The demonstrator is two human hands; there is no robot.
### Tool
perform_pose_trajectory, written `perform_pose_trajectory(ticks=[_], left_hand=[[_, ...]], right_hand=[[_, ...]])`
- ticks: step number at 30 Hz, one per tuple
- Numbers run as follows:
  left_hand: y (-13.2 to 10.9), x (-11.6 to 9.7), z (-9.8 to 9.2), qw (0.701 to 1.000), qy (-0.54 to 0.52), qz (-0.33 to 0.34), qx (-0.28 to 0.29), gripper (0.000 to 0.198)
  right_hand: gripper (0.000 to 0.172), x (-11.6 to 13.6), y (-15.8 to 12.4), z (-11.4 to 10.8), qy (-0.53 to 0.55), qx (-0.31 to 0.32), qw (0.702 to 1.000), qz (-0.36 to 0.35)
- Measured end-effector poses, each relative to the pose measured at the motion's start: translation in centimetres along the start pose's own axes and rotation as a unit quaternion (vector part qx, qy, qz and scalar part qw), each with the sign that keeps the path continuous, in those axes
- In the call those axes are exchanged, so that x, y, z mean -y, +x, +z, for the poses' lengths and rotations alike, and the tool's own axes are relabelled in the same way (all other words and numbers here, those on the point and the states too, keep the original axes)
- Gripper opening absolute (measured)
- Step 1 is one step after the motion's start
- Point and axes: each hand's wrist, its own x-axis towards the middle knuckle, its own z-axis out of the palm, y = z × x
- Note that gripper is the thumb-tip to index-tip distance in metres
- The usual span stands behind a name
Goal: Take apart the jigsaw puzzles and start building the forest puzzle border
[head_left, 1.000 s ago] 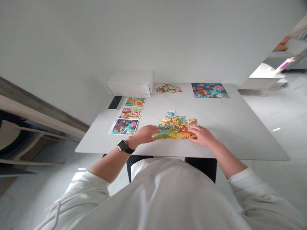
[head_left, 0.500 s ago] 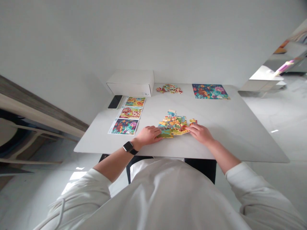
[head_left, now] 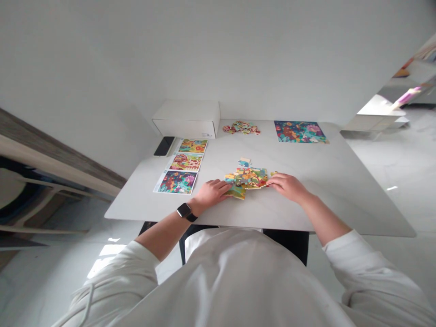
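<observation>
Head view: left hand (head_left: pixel 211 193) and right hand (head_left: pixel 288 186), fingers half-curled against flat, jagged cardboard puzzle pile (head_left: pixel 248 178).

One white table (head_left: pixel 340 181). Two hands at its near edge: left hand (head_left: pixel 211 193) and right hand (head_left: pixel 288 186). One black watch (head_left: pixel 184 210). Two heaps of loose puzzle pieces: near heap (head_left: pixel 248 178) between the hands, far heap (head_left: pixel 241 127) at the far edge. One single piece (head_left: pixel 244 161) just beyond the near heap. One finished puzzle (head_left: pixel 299 131) at the far right corner. Three picture cards (head_left: pixel 185 161) in a row along the left edge. One white box (head_left: pixel 186 118) and one black phone (head_left: pixel 164 146) at the far left corner.
</observation>
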Motion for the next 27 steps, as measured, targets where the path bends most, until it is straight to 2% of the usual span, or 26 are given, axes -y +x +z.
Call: perform_pose_trajectory(ticks=[7, 11, 15, 20, 24, 27], left_hand=[[0.7, -2.0, 0.2, 1.000, -0.001, 0.023, -0.002, 0.050], [1.5, -2.8, 0.5, 0.999, -0.004, 0.040, 0.012, 0.035], [1.9, -2.8, 0.4, 0.999, -0.017, 0.040, 0.008, 0.028], [2.0, -3.0, -0.2, 0.997, -0.068, 0.016, -0.044, 0.034], [2.9, -3.8, -0.4, 0.990, -0.091, -0.009, -0.110, 0.041], [4.9, -4.5, -0.3, 0.989, -0.082, -0.026, -0.122, 0.044]], right_hand=[[0.028, -0.4, 0.1, -0.7, 0.057, -0.012, 0.998, 0.005], [0.028, -0.4, 0.1, -1.1, 0.053, -0.049, 0.997, 0.022], [0.029, -0.4, -0.3, -1.6, 0.045, -0.087, 0.994, 0.051], [0.028, -0.2, -1.1, -1.2, 0.071, -0.075, 0.994, 0.037], [0.035, -0.1, -2.1, -0.7, 0.098, -0.145, 0.982, 0.075], [0.039, -0.2, -2.6, -0.4, 0.102, -0.174, 0.974, 0.100]])
